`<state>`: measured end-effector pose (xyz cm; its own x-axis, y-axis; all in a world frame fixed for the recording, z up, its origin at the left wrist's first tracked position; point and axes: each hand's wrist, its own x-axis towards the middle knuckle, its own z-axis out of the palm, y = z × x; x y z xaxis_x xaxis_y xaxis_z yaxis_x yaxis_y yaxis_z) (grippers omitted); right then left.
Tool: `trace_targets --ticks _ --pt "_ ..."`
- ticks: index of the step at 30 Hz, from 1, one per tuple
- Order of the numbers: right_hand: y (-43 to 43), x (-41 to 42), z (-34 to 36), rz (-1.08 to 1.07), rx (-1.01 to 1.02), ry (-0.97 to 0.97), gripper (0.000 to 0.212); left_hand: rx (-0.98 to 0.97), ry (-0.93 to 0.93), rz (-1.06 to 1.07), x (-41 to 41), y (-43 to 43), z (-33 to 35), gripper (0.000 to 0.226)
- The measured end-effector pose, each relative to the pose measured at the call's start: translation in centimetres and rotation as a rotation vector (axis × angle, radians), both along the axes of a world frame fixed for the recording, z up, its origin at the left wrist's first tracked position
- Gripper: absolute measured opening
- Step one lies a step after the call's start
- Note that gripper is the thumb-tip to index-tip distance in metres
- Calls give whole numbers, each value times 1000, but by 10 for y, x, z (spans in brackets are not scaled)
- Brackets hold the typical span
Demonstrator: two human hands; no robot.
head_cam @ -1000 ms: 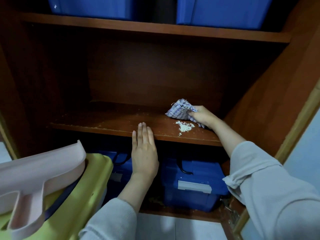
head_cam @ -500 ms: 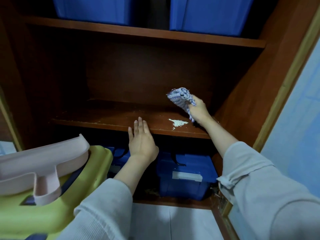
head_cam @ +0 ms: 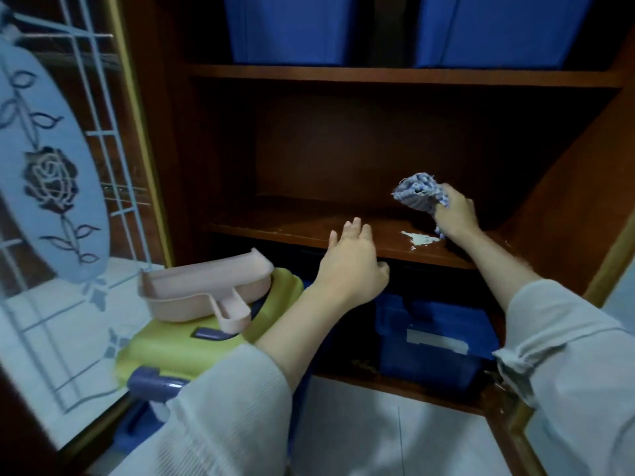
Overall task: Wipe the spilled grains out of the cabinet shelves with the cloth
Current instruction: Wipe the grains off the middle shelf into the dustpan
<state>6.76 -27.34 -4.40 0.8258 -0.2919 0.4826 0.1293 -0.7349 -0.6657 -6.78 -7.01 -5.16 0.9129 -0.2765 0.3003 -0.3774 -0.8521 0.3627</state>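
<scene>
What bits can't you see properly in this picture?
Head view only.
- Blue bins up top: cut off by the upper edge.
- Right hand: fingertips hidden in the cloth.
- Blue box below: partly behind the left hand and arm, shadowed.
- Shelf back corners: too dark.

I see the blue-and-white checked fabric cloth (head_cam: pixel 417 192) bunched in the right hand (head_cam: pixel 455 214) above the dark brown wooden middle shelf (head_cam: pixel 292 225), one tail hanging beside the small white grain pile (head_cam: pixel 421 239) near the shelf's front edge, right side.
</scene>
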Motion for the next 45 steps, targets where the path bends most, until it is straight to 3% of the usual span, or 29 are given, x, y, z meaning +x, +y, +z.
trace_targets --ticks 6,12,17,24,28,32,36,39,43,45 --pt "31 -4 2 28 -93 -18 43 -175 -129 23 -39 47 20 46" --pt "69 -17 -2 117 -351 -102 45 -429 -253 222 -67 109 19 21" --pt "110 -39 -10 294 -430 -206 59 -499 -232 432 -80 139 3 16" --pt "154 -65 -23 426 -430 -370 51 -653 -37 548 -102 153 -24 33" --pt "170 -71 -29 473 -409 -386 51 -1006 273 553 -108 153 -23 43" --pt "179 -76 -31 498 -394 -419 51 -1425 656 300 -113 150 -9 47" --pt "184 -79 -33 517 -396 -429 52 -1651 861 142 -110 141 -3 48" --pt "183 -80 -34 513 -397 -447 51 -1809 872 135 -106 127 3 39" --pt "177 -81 -34 509 -392 -435 50 -2020 754 215 -96 114 4 45" --pt "172 -83 -34 503 -386 -431 50 -2046 704 257 -92 110 5 28"
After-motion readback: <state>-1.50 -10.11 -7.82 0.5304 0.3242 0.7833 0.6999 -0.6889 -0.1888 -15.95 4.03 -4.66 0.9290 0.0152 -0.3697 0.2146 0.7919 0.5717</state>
